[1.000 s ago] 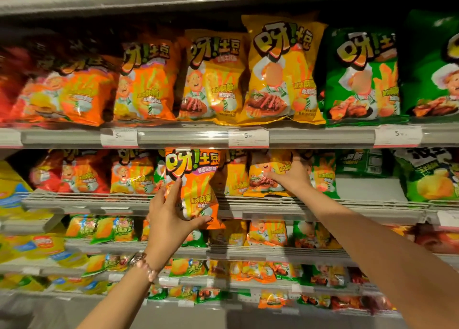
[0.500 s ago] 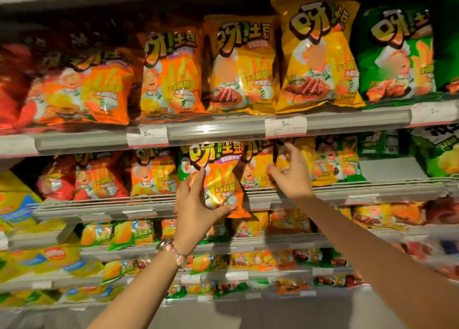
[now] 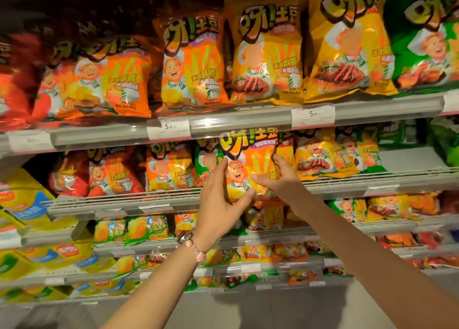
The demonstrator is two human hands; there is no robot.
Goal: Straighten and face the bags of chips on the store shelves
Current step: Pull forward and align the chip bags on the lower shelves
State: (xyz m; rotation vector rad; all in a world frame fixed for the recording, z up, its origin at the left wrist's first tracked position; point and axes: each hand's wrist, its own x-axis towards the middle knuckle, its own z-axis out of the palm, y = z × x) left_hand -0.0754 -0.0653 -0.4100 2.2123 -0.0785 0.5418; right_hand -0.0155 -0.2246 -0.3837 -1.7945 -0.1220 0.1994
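Much of the view was cut off or soft. The row of large glossy foil chip bags [image 3: 268, 53] on the top grey metal shelf [image 3: 248, 122] ran out of frame at both ends and at the upper edge, and the red bags at its far left were smeared by blur. The lower shelves below the second shelf [image 3: 372, 182] held small yellow, green and orange packets too blurred to read. The white price tag [image 3: 313, 116] on the top shelf's rail showed a 5; the rest of its print was too small to make out.

The orange glossy chip bag with a cartoon chef and yellow lettering [image 3: 250, 164] stood upright at the front of the second shelf, directly below the top shelf's rail, its top edge hidden behind that rail and its lower part covered by the hands. It sat between a green bag [image 3: 206, 162] and yellow bags [image 3: 315, 154].

The left hand [image 3: 218, 204] gripped the orange bag's left edge, fingers up along the side and thumb across the bottom front. The right hand [image 3: 280, 179] held its right edge, thumb on the front and fingers curled round the side. A beaded bracelet [image 3: 192, 245] circled the left wrist.
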